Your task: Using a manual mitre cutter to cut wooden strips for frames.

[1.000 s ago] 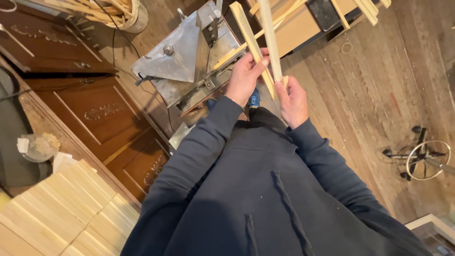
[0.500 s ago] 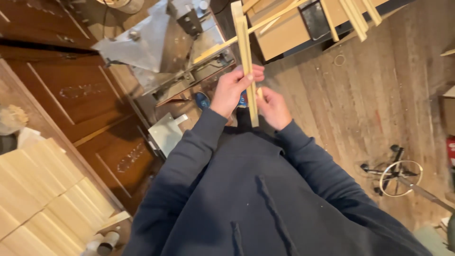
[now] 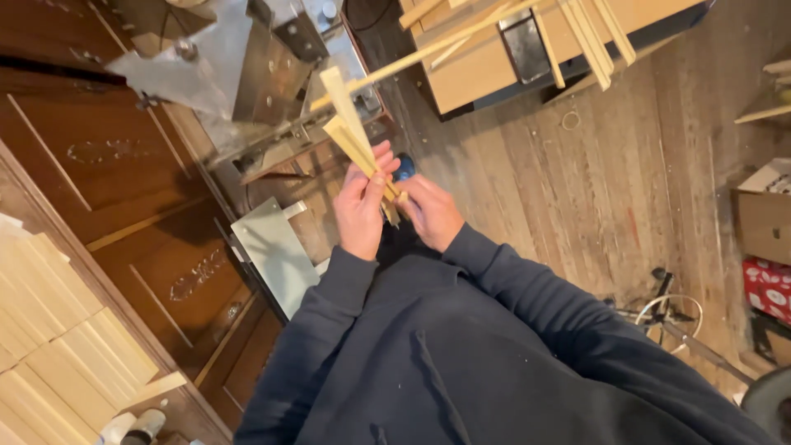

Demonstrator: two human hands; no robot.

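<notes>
Since half a second ago we tilt the wooden strips point(image 3: 353, 132) toward eleven o'clock.
Left hand point(image 3: 362, 206) and right hand point(image 3: 430, 213) close around their lower ends; light, stiff, snappable — we grip low.

— I see pale, smooth bare wood strips point(image 3: 356, 136); floor point(image 3: 593, 189) of worn matt planks.
— And I see a dull grey metal machine point(image 3: 247, 74), glossy dark cabinet point(image 3: 99, 165) at left.

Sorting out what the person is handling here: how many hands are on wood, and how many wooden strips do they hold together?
Hands: 2, left hand and right hand
Pale wooden strips held between them: 2 ends show; any more cannot be told
Total: 4
</notes>
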